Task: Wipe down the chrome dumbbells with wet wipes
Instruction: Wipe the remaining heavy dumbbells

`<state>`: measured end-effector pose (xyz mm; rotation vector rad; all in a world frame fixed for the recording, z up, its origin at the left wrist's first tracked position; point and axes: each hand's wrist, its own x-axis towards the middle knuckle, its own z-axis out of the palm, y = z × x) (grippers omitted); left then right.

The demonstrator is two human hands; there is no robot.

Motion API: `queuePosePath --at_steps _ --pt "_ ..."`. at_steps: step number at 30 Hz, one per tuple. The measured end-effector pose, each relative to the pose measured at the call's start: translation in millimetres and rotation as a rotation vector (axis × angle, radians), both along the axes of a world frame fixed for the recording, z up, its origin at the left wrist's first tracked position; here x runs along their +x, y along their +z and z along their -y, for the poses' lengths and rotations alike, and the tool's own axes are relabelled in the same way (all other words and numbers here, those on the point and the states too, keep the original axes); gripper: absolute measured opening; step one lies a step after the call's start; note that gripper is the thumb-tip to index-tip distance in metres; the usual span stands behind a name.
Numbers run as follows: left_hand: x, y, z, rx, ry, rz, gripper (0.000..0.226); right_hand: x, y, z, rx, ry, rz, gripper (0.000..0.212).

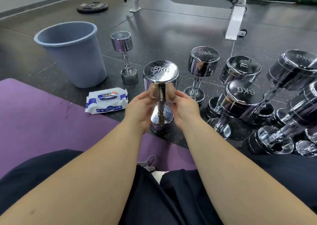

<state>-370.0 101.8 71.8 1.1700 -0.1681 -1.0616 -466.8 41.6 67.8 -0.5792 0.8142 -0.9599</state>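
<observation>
An 8 kg chrome dumbbell (160,73) stands upright on the dark floor just past the purple mat. My left hand (139,109) and my right hand (184,109) cup the lower rim of its top head from either side, fingers curved against the metal. The handle shows bare between my palms. Neither hand has a wipe in it. A white and blue pack of wet wipes (107,100) lies flat on the mat's edge, left of my left hand. Several more chrome dumbbells, marked 7 kg (203,61) and 6 kg (244,94), stand or lie to the right.
A grey plastic bin (73,56) stands left of a small upright dumbbell (124,53). I sit on the purple mat (34,115), with dark trousers at the frame's bottom. A white bench frame (235,18) and a black weight plate (91,6) are farther back.
</observation>
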Motion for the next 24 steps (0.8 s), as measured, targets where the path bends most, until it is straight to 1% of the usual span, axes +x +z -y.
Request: queuePosePath --at_steps 2,4,6,8,11,13,14,15,16,18,19,21,22,24 --pt "2.8 -2.9 5.3 0.005 0.082 0.016 0.025 5.9 -0.8 0.2 -0.104 0.034 -0.105 0.027" --pt "3.5 -12.4 11.8 0.052 0.117 0.066 0.024 9.2 -9.0 1.2 -0.184 0.066 -0.241 0.029" --pt "1.8 -21.3 17.9 0.109 0.133 0.119 0.022 10.4 -22.5 3.2 -0.251 0.106 -0.417 0.024" --pt "3.7 -31.8 24.3 0.195 0.129 0.239 0.030 9.8 -36.0 5.9 -0.323 0.141 -0.577 0.019" --pt "6.4 -39.2 23.3 0.353 0.054 0.486 0.025 6.5 -46.6 6.3 -0.478 0.189 -0.826 0.021" --pt "1.5 -43.6 17.6 0.442 0.006 0.589 0.020 2.3 -53.5 3.3 -0.566 0.262 -0.993 0.026" --pt "-2.3 -45.0 15.1 0.473 -0.019 0.634 0.015 0.3 -55.9 0.7 -0.576 0.274 -1.030 0.029" --pt "-5.8 -45.3 13.2 0.477 -0.028 0.633 0.011 -0.3 -57.0 -2.2 -0.565 0.259 -1.017 0.030" --pt "-7.6 -43.5 12.6 0.447 -0.025 0.588 0.009 0.8 -56.6 -4.3 -0.546 0.223 -0.961 0.031" --pt "-11.9 -32.2 12.5 0.324 -0.001 0.440 0.016 6.2 -47.1 -7.5 -0.527 0.139 -0.844 0.032" --pt "-13.1 -27.4 11.9 0.263 0.002 0.414 0.020 10.1 -41.4 -8.9 -0.523 0.103 -0.802 0.033" --pt "-15.7 -18.5 8.8 0.200 -0.021 0.498 0.021 15.7 -33.2 -10.9 -0.537 0.047 -0.752 0.033" --pt "-17.0 -15.8 6.3 0.212 -0.041 0.580 0.019 15.8 -31.2 -12.5 -0.563 0.041 -0.767 0.031" --pt "-12.8 -19.4 4.0 0.287 -0.083 0.797 0.005 12.2 -31.3 -13.7 -0.652 0.063 -0.856 0.031"
